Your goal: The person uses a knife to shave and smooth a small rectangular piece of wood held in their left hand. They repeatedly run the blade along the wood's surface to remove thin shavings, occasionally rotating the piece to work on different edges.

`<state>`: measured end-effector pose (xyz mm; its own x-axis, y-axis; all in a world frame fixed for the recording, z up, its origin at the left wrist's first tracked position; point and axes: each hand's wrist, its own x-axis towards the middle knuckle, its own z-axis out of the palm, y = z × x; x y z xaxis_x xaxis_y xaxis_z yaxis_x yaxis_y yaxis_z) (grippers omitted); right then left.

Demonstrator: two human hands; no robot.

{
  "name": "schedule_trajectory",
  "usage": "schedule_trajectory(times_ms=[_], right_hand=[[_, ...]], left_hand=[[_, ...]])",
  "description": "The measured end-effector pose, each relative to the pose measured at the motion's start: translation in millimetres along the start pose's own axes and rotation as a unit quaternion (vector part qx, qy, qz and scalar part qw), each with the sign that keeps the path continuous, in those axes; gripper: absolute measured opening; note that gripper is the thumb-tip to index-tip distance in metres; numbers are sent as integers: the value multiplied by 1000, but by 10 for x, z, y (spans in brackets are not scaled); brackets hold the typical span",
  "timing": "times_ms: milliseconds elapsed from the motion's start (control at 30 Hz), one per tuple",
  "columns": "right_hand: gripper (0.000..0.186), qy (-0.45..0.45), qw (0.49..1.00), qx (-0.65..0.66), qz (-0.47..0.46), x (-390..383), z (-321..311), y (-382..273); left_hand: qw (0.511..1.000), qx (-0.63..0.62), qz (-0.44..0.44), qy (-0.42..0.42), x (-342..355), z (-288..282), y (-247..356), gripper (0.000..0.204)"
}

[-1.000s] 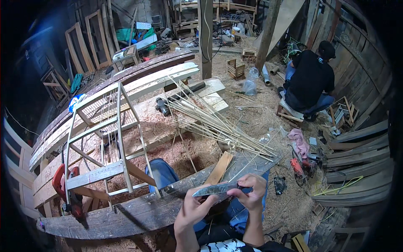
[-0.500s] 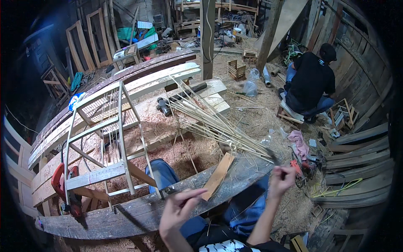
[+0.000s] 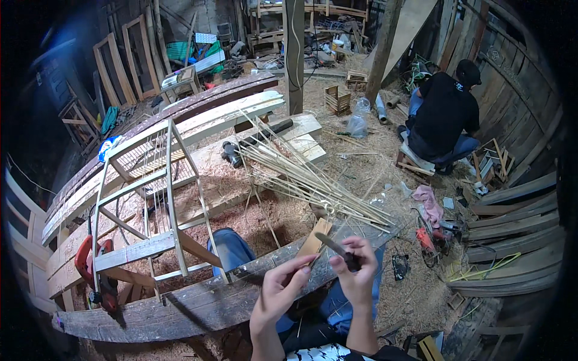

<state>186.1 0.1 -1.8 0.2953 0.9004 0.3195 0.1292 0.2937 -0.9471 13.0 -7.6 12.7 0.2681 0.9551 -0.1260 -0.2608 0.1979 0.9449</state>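
Observation:
In my right hand (image 3: 356,268) is a knife (image 3: 330,243), its dark blade tilted up and to the left. My left hand (image 3: 283,287) is pinched close beside it, around a thin, short sliver (image 3: 314,259) that looks like bamboo. The hands are near each other but apart, above the front edge of a worn grey plank (image 3: 198,311). Behind them a flat piece of brown wood (image 3: 314,236) lies on the plank, partly covered by my fingers. A bundle of thin bamboo sticks (image 3: 301,177) spreads out just beyond.
A slatted wooden frame (image 3: 138,192) stands at left beside a red power tool (image 3: 96,271). A hammer (image 3: 231,154) rests on the boards. A person in black (image 3: 448,114) sits at the right. A pink cloth (image 3: 427,203) lies on the shavings-covered floor, near stacked curved planks (image 3: 512,240).
My right hand has come left and inward with the knife. My left hand has moved right and slightly up, so the two now almost meet.

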Motion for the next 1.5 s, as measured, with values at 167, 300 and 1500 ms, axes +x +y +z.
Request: schedule_trajectory(times_ms=[167,300,1500], right_hand=[[20,13,996,69,55,-40,40,26],[16,-6,996,63,65,-10,-30,-30],[38,-87,952,-217,-196,132,-246,-47]], left_hand=[[997,47,21,-59,59,-25,-153,32],[996,68,8,-64,51,-10,-117,32],[999,10,39,-24,-59,14,5,17]])
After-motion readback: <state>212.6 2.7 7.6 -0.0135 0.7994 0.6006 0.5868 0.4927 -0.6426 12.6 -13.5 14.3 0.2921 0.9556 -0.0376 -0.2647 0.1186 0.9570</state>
